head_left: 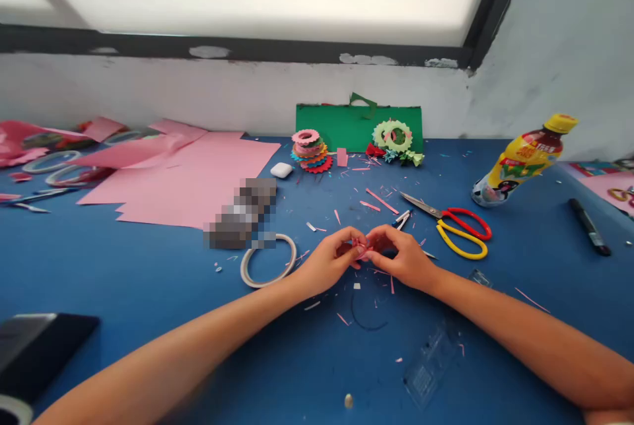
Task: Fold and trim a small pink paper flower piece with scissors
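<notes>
Both hands meet over the middle of the blue table (198, 299). My left hand (335, 255) pinches a small folded piece of pink paper (363, 250) from the left. From the right, my right hand (403, 257) closes its thumb and fingers on the same piece. Its exact shape is partly hidden by the fingers. Just beyond my right hand lies a compass-like drawing tool (402, 219), partly covered. Scissors (448, 219) with one red and one yellow handle rest to its right. A roll of tape (246, 266) lies beside my left forearm.
Pink paper sheets (173, 184) spread at the left. Scalloped paper rings (312, 154) are stacked before a green board (337, 121), near light green rings (380, 134). A drink bottle (520, 164) and black marker (589, 227) are at right. Pink scraps (381, 200) litter the middle.
</notes>
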`<state>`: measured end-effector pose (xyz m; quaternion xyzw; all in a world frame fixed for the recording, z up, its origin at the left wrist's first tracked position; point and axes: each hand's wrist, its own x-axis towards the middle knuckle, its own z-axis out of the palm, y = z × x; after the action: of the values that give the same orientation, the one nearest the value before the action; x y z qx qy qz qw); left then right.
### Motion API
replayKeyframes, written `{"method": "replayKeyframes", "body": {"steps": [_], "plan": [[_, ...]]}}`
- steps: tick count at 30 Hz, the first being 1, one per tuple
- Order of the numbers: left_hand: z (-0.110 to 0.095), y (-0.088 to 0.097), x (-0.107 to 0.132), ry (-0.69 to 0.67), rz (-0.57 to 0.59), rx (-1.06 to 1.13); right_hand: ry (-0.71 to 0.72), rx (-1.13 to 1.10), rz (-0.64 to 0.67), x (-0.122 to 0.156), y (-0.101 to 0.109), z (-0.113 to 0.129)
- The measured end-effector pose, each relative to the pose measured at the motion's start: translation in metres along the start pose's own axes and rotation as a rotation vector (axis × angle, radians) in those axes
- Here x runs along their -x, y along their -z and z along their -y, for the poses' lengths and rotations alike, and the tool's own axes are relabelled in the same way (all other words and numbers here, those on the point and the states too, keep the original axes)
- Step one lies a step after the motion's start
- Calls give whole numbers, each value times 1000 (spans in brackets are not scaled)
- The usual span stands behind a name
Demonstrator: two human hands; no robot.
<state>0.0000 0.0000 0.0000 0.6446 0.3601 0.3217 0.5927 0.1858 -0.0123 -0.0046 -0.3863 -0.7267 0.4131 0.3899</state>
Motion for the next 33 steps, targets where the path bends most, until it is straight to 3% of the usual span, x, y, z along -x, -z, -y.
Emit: {"method": "replayKeyframes", "body": {"steps": [11,15,18,21,25,28,30,33], "plan": [[3,4,-6,19,56,53,-10,-51,-16,0,1,-2],[-16,10,-2,-17,168,-206,-8,-6,-21,0,8,-1],[-44,33,9,-86,187,-646,-37,32,-41,-5,21,1],[-67,70,24,-9,223,-1036,-81,193,21,-14,43,4],[-73,102,33,306,351,-1266,-123,796,94,-21,93,0],[-75,99,27,388,370,-1336,-310,1174,108,-12,137,-12],[-78,90,23,406,384,-1379,-370,1313,105,-1,160,-23],[-79,78,23,403,390,-1439,-378,1297,111,10,180,-35]]}}
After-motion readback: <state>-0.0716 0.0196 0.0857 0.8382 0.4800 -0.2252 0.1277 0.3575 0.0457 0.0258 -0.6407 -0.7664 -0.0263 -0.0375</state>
